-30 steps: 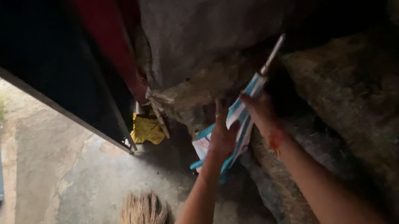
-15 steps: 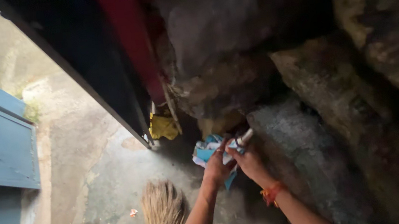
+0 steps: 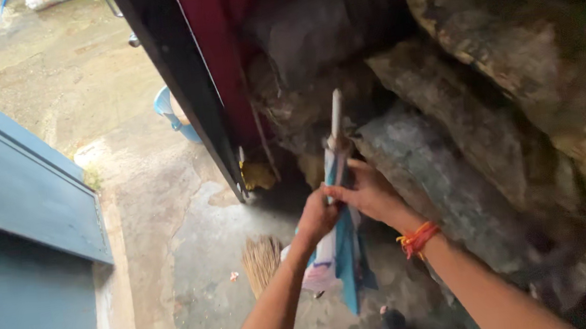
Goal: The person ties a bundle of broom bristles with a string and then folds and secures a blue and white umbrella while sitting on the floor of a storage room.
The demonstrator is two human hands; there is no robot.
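Both hands, left hand (image 3: 316, 218) and right hand (image 3: 370, 194), fingers clasped round folded blue-and-white fabric umbrella (image 3: 339, 236); probably light, floppy canopy; stiff shaft best grip.

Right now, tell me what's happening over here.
A person grips a folded blue-and-white umbrella in both hands, left hand low on it, right hand beside, its white tip up against the rough stone wall. A straw broom lies on the wet concrete floor by a dark door.
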